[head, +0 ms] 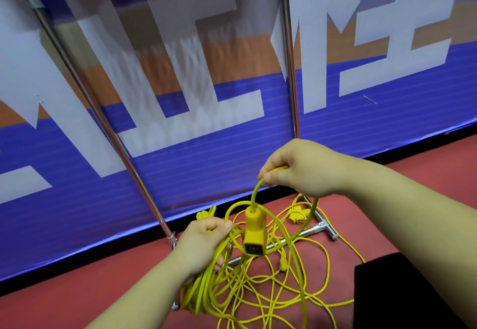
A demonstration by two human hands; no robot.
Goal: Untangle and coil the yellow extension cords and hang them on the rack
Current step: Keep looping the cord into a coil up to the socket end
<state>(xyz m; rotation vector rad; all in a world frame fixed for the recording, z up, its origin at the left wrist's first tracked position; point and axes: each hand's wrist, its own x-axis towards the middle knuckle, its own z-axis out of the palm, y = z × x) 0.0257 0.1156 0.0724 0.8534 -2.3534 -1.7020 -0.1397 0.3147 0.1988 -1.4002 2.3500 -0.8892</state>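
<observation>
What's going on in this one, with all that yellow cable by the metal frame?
A person is sorting yellow extension cords in front of a chrome metal rack. The left hand grips a bundle of gathered yellow loops. The right hand pinches a yellow cord above its blocky yellow socket end, which hangs between the hands. A tangle of thinner yellow cord lies on the red floor.
</observation>
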